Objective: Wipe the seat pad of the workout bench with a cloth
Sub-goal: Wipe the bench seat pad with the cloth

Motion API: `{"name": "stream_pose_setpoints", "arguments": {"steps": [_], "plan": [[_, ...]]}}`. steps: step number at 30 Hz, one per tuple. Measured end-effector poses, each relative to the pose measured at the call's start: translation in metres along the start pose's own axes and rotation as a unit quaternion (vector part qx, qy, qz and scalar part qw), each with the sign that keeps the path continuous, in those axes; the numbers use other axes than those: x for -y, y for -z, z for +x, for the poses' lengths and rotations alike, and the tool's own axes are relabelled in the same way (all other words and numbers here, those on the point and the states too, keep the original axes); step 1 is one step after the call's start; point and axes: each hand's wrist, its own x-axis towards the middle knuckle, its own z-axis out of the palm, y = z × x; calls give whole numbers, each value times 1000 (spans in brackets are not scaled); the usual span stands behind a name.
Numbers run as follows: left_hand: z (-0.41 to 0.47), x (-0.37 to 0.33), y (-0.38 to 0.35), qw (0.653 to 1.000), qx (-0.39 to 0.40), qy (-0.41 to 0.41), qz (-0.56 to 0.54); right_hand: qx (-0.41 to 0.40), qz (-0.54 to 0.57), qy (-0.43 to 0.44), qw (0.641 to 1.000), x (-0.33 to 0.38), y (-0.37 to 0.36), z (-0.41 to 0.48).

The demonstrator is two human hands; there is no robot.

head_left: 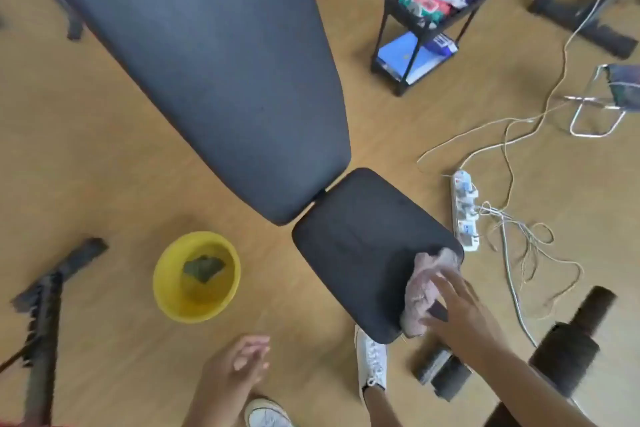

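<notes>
The bench's small black seat pad lies below the long dark back pad. A crumpled pinkish-grey cloth rests on the seat pad's near right edge. My right hand presses flat on the cloth with fingers spread over it. My left hand hangs free over the floor to the left of the seat pad, fingers loosely apart, holding nothing.
A yellow bowl with a green rag in it stands on the wooden floor left of the seat. A power strip and loose cables lie to the right. A black cart stands at the back. My white shoes are beside the bench.
</notes>
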Motion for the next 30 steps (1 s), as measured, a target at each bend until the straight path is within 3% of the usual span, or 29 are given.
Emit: {"name": "stream_pose_setpoints", "arguments": {"steps": [5, 7, 11, 13, 14, 15, 17, 18, 19, 21, 22, 23, 25, 26, 28, 29, 30], "plan": [[146, -29, -64, 980, -67, -138, 128, -81, 69, 89, 990, -40, -61, 77], [181, -36, -85, 976, -84, -153, 127, -133, 103, 81, 982, -53, -87, 71], [218, -57, -99, 969, -149, -145, 136, -256, 78, -43, 963, -54, -103, 64], [223, -64, -100, 965, -149, -153, 151, -288, 117, -44, 949, -26, -115, 53], [225, -66, -100, 962, -146, -158, 171, -266, 132, 19, 955, -8, -123, 47], [226, -69, -100, 958, -140, -157, 196, -193, 143, 133, 962, 6, -128, 38], [227, -74, -100, 953, -129, -149, 230, -58, 32, 392, 917, 9, -114, 46], [227, -75, -100, 952, -125, -146, 239, -56, 14, 441, 896, -6, -101, 67], [227, -75, -101, 949, -123, -147, 248, -69, 52, 389, 917, -19, -80, 90], [228, -75, -101, 943, -127, -152, 267, -186, 124, 119, 967, -50, -44, 134], [229, -75, -102, 940, -130, -155, 275, -238, 160, 0, 958, -51, -44, 143], [229, -76, -103, 937, -131, -158, 282, -241, 165, -48, 955, -40, -54, 141], [231, -77, -103, 932, -132, -159, 298, -155, 155, 73, 973, -9, -86, 99], [230, -76, -102, 931, -131, -157, 304, -89, 137, 237, 958, -3, -101, 75], [228, -76, -102, 929, -124, -156, 311, -57, -18, 499, 865, -14, -99, 71], [228, -77, -102, 928, -121, -158, 316, -54, -4, 490, 870, -31, -90, 84], [229, -77, -102, 925, -120, -162, 321, -71, 38, 415, 906, -48, -73, 98]]}}
